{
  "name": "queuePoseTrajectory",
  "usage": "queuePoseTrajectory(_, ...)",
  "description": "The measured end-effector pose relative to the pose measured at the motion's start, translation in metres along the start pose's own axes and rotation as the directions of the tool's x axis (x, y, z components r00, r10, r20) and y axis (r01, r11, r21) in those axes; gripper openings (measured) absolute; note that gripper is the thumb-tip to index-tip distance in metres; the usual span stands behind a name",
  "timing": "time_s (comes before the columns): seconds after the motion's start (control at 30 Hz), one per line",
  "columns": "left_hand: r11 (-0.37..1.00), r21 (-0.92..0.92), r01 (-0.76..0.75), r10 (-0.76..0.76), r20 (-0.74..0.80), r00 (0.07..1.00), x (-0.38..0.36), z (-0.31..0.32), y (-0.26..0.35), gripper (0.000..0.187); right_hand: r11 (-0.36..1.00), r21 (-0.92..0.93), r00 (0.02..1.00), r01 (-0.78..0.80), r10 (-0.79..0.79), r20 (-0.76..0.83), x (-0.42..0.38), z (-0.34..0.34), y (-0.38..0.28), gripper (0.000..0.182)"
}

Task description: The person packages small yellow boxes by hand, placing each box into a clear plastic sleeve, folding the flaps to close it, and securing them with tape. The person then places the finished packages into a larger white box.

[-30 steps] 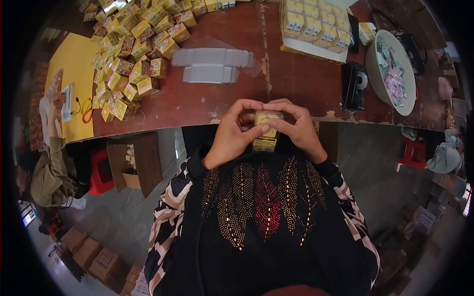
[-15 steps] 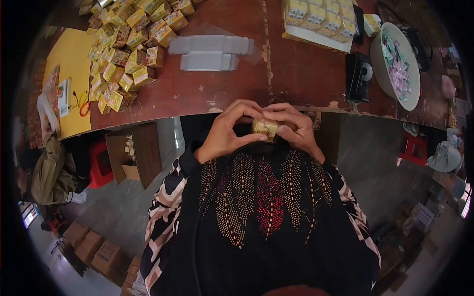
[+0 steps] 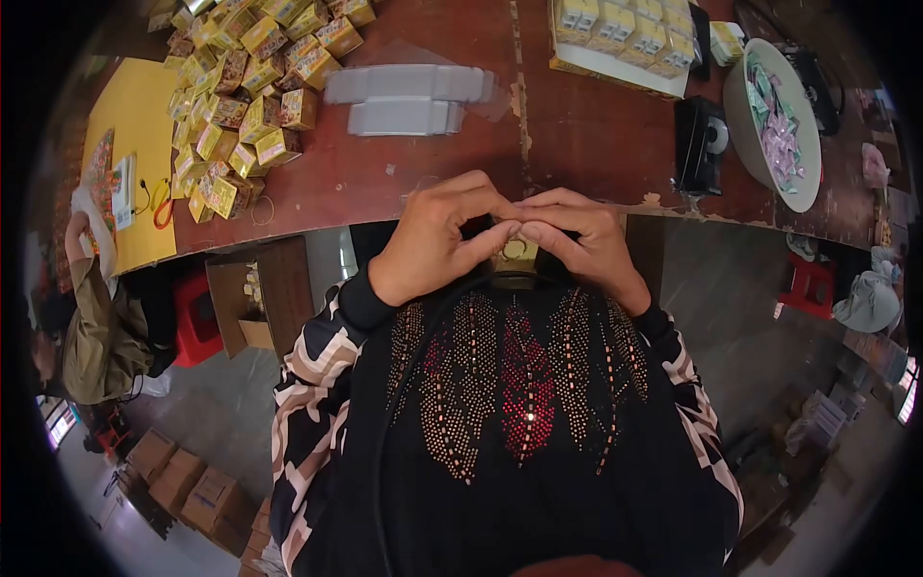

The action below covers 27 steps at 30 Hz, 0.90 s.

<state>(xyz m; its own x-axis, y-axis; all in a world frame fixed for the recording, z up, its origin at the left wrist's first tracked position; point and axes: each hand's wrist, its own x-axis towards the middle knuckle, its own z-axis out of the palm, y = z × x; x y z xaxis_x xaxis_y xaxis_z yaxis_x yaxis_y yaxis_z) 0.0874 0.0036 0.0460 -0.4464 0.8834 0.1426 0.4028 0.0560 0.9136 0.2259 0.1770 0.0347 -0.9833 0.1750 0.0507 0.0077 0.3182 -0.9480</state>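
A small yellow box [image 3: 519, 250] is held in front of my chest, just off the table's near edge. My left hand [image 3: 444, 234] grips it from the left, thumb and fingers brought together at its upper part. From the other side my right hand [image 3: 585, 237] pinches the same part, its thumb tip touching the left one. A dark curved mark shows on the face turned to me. The fingers cover the rest of the box.
Small yellow boxes [image 3: 258, 120] lie heaped on the red-brown table [image 3: 356, 188] at left. Clear plastic trays [image 3: 409, 101] lie mid-table. At right are a tray of boxes [image 3: 620, 48], a tape dispenser [image 3: 697, 144] and a bowl [image 3: 738, 120] of sachets. Another person's sleeve [image 3: 91, 298] is far left.
Both hands have closed in over the box's upper part, thumbs moving up until they meet. The box has tipped, turning another face toward me. At far left, the other person's arm has shifted.
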Motion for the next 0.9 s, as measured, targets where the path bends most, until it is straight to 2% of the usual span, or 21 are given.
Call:
queuePoseTrajectory(0.2,0.994,-0.073,0.081,-0.083,-0.022,0.996,0.002,0.001,-0.001,0.009,0.987,0.086,0.99,-0.135,0.131,0.054,0.006,-0.006,-0.007,0.017)
queuePoseTrajectory(0.37,0.988,-0.128,0.081,-0.083,-0.012,0.996,-0.006,0.002,-0.005,0.009,1.0,-0.021,1.0,0.0,0.0,-0.017,-0.001,0.005,0.0,0.019)
queuePoseTrajectory(0.6,0.99,-0.13,0.055,-0.056,-0.005,0.998,-0.015,0.004,-0.006,0.012,0.993,0.005,0.993,0.117,-0.117,0.019,-0.007,0.0,0.014,0.022)
queuePoseTrajectory(0.77,0.991,-0.125,-0.057,0.055,-0.023,0.998,-0.021,0.006,-0.012,0.017,0.931,-0.168,0.946,0.323,-0.316,0.066,-0.012,-0.002,0.022,0.028)
queuePoseTrajectory(0.8,0.991,-0.124,-0.058,0.055,-0.024,0.998,-0.022,0.006,-0.015,0.017,0.931,-0.169,0.946,0.323,-0.317,0.066,-0.012,-0.003,0.022,0.028)
queuePoseTrajectory(0.87,0.982,-0.047,-0.182,0.182,-0.012,0.983,-0.023,0.007,-0.021,0.026,0.904,-0.228,0.932,0.361,-0.356,0.064,-0.013,-0.004,0.024,0.03)
queuePoseTrajectory(0.9,0.982,-0.046,-0.184,0.184,-0.01,0.983,-0.023,0.007,-0.021,0.026,0.904,-0.229,0.932,0.361,-0.357,0.062,-0.013,-0.004,0.025,0.03)
